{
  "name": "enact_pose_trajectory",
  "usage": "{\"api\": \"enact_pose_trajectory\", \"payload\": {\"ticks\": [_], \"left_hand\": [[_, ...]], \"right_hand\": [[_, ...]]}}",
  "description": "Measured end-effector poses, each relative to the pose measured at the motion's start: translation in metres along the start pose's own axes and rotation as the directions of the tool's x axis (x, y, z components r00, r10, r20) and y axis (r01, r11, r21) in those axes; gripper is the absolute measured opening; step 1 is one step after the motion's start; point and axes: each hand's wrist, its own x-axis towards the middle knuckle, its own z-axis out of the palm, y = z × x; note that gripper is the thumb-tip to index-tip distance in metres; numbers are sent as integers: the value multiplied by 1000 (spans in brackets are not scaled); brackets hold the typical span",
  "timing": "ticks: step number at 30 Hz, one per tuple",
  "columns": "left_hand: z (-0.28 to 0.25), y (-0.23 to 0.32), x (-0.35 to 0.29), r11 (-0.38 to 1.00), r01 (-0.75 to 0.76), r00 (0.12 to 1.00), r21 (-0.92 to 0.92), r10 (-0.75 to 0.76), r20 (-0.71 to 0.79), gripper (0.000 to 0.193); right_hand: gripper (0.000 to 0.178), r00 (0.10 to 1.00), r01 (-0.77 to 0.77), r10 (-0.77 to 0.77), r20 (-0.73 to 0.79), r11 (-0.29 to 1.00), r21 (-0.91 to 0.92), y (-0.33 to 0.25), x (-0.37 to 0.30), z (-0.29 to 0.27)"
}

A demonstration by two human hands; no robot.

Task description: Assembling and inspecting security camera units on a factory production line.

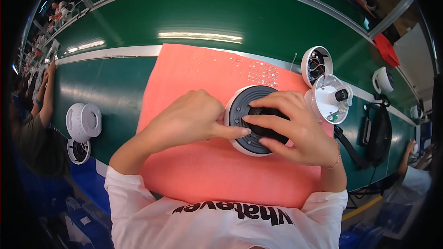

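Observation:
A round white camera housing [240, 93] with a dark grey ringed face and a black middle rests on the pink cloth in front of me. My left hand [194, 117] holds its left side, fingers curled and the thumb lying on the grey ring; its fingertips are hidden behind the rim. From the right, my right hand [295, 129] grips the same housing, its bent fingers and thumb pressing on the ring and the black middle. Small shiny screws [263, 74] lie in rows on the cloth beyond the housing.
Right of the cloth [184, 71] stand an opened white housing with wires [316, 64] and a white part with a black lens [330, 99]. A black bag [379, 133] lies farther right. White camera units [83, 122] sit at left. Co-workers' arms [46, 90] show at both sides.

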Motion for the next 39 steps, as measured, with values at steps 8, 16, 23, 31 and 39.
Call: {"api": "enact_pose_trajectory", "payload": {"ticks": [8, 16, 23, 31, 39], "left_hand": [[-2, 3, 0, 999, -34, 999, 10, 34, -26, 48], [-2, -1, 3, 1000, -14, 1000, 19, 15, -20, 48], [1, -4, 1, 993, -18, 999, 118, 23, -41, 50], [62, -32, 6, 808, -100, 993, -580, 43, -112, 57], [57, -12, -14, 706, -443, 866, -552, 179, -467, 86]], "right_hand": [[46, 998, 50, -49, -48, 999, 19, -4, -1, 7], [50, 987, -100, 95, -133, 994, -36, -2, -2, 10], [49, 965, -156, 171, -199, 984, 85, 3, -3, 9], [33, 767, -461, 636, 86, 452, 763, 26, -12, 38], [62, 849, -342, 509, -141, 734, 587, 9, 4, 26]]}}
